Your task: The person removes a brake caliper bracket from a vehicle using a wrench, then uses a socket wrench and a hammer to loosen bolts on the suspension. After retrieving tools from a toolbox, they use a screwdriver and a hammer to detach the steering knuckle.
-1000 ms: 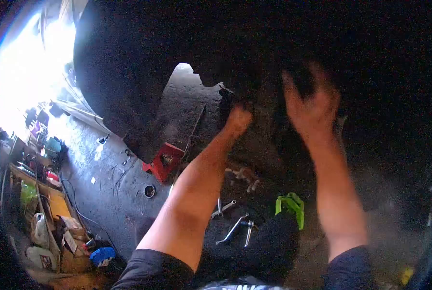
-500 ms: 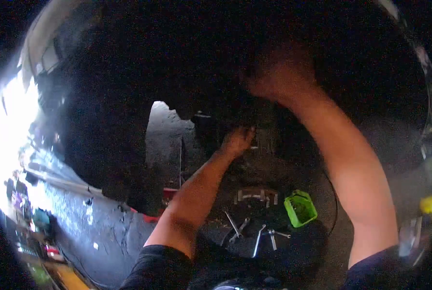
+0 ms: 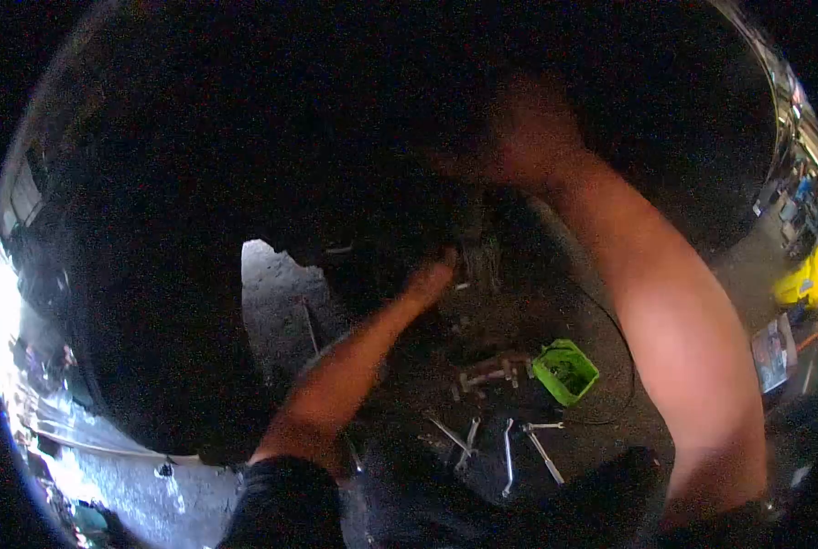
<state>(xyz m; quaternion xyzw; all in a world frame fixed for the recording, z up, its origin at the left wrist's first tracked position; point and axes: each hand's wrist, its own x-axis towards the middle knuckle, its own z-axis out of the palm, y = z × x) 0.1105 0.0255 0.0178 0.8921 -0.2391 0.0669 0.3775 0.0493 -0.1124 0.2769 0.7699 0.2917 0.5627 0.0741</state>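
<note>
My left hand [image 3: 434, 277] reaches forward to a dark, ribbed part [image 3: 482, 261] beneath a large dark mass. Its fingertips merge with the shadow, so what they grip, if anything, is hidden. Higher up and to the right, my right hand [image 3: 535, 137] is raised into the darkness against the underside. It is dim and smeared, and its fingers cannot be made out. On the ground below lie several spanners [image 3: 508, 457], close to a green plastic basket [image 3: 566, 373] holding small dark things. Beside the basket is a row of short metal pieces, bolt-like in shape [image 3: 494, 373].
A pale patch of ground [image 3: 281, 293] shows through a gap at left. Bright, wet-looking floor [image 3: 152, 494] is at lower left. A thin dark cable [image 3: 621, 334] curves past the basket. At far right are a yellow object [image 3: 804, 279] and assorted clutter.
The view has turned to the right, so the bright left side has shrunk and more clutter shows at right. Both hands stay raised in much the same places.
</note>
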